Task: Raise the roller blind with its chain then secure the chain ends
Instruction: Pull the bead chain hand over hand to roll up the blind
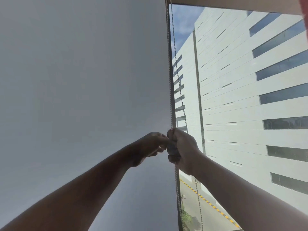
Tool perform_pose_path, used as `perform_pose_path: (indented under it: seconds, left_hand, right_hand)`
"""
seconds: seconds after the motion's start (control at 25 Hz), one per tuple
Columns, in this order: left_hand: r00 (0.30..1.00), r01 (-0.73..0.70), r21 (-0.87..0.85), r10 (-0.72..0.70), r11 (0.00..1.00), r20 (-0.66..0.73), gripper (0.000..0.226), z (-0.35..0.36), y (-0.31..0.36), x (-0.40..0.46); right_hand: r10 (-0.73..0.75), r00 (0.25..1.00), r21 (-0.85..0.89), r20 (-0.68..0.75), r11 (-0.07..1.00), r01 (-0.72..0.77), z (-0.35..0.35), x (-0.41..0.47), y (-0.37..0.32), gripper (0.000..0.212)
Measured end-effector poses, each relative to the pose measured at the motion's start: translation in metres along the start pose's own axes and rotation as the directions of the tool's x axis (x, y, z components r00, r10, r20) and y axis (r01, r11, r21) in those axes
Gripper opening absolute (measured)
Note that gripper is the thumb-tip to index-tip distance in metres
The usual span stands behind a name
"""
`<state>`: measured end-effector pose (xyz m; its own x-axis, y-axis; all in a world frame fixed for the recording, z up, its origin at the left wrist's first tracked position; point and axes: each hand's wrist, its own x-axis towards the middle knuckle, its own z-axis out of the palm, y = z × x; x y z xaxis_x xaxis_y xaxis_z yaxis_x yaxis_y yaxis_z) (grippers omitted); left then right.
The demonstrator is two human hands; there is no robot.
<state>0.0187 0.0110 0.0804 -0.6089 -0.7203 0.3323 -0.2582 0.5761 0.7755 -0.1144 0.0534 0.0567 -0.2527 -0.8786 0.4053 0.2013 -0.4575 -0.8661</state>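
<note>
Raising step in hand: right hand [180,148] fisted round near strand of bead chain [170,80] beside lowered roller blind [83,80], left hand [150,145] pinching alongside; next, probably downward pull.

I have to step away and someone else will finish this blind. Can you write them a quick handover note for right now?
Right hand: fist closed round the left strand of the chain, next to the blind's edge.
Left hand: fingertips meet the right fist at the chain; whether it pinches the chain cannot be told.
The chain's other strand hangs free, passing behind the right hand.
Blind: fills the view left of the chain; its bottom edge is not in sight, so how far it is raised is unclear.
Left: pull the chain to raise the blind, then secure the chain ends.
</note>
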Motion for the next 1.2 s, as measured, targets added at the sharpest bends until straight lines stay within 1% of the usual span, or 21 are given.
perform_pose_path:
  seconds: [0.04,0.08,0.12,0.16,0.2,0.28,0.36,0.48,0.6,0.64,0.76,0.88,1.0,1.12,1.2]
  left_hand:
    - [0.997,-0.058,-0.124,0.050,0.991,-0.062,0.027,-0.011,0.020,0.005]
    - [0.993,-0.101,-0.268,0.079,0.958,-0.092,0.025,-0.020,0.040,0.011]
    - [0.991,-0.128,-0.397,0.102,0.909,-0.086,0.028,-0.026,0.058,0.016]
    - [0.991,-0.135,-0.490,0.118,0.861,-0.065,0.033,-0.028,0.074,0.019]
    - [0.992,-0.121,-0.547,0.123,0.828,-0.033,0.040,-0.027,0.084,0.021]
    - [0.992,-0.077,-0.608,0.121,0.790,0.032,0.053,-0.023,0.095,0.021]
    - [0.990,-0.054,-0.658,0.128,0.751,0.064,0.057,-0.020,0.096,0.022]
    - [0.983,-0.082,-0.676,0.172,0.732,0.067,0.054,-0.014,0.097,0.024]
    - [0.988,-0.123,-0.705,0.151,0.698,-0.023,0.028,-0.005,0.097,0.025]
    - [0.987,-0.143,-0.717,0.150,0.682,-0.055,0.026,-0.003,0.096,0.024]
    - [0.978,-0.203,-0.711,0.178,0.673,-0.112,0.029,0.000,0.090,0.024]
    - [0.977,-0.210,-0.656,0.176,0.725,-0.118,0.029,0.005,0.078,0.020]
    - [0.976,-0.217,-0.622,0.176,0.753,-0.128,0.032,0.018,0.051,0.015]
    - [0.976,-0.217,-0.636,0.155,0.741,-0.152,0.044,0.036,0.024,0.010]
    - [0.980,-0.198,-0.646,0.129,0.737,-0.153,0.048,0.046,0.009,0.005]
  right_hand:
    - [0.006,1.000,-0.004,0.011,1.000,-0.006,0.000,-0.002,-0.001,0.036]
    - [0.009,1.000,-0.008,0.025,1.000,-0.009,0.001,-0.003,-0.001,0.036]
    - [0.009,0.999,-0.012,0.039,1.000,-0.009,0.002,-0.006,-0.002,0.035]
    - [0.006,0.999,-0.017,0.049,1.000,-0.005,0.003,-0.008,-0.003,0.032]
    - [0.002,0.998,-0.024,0.055,1.000,-0.001,0.005,-0.010,-0.004,0.029]
    - [-0.007,0.997,-0.041,0.073,0.999,0.010,0.007,-0.015,-0.006,0.027]
    - [-0.012,0.996,-0.052,0.087,0.999,0.017,0.009,-0.019,-0.007,0.030]
    - [-0.043,0.996,-0.049,0.084,0.998,0.047,0.007,-0.022,-0.008,0.038]
    - [-0.068,0.993,-0.052,0.093,0.996,0.073,0.004,-0.022,-0.008,0.039]
    - [-0.070,0.992,-0.053,0.100,0.996,0.076,0.003,-0.021,-0.008,0.040]
    - [-0.075,0.990,-0.058,0.121,0.995,0.082,0.004,-0.022,-0.005,0.042]
    - [-0.043,0.992,-0.094,0.117,0.994,0.054,0.001,-0.027,0.006,0.041]
    - [0.020,0.994,-0.128,0.104,0.992,-0.007,-0.005,-0.037,0.026,0.040]
    - [0.087,0.992,-0.153,0.088,0.986,-0.073,-0.013,-0.044,0.049,0.040]
    - [0.126,0.988,-0.165,0.090,0.980,-0.110,-0.018,-0.049,0.063,0.037]
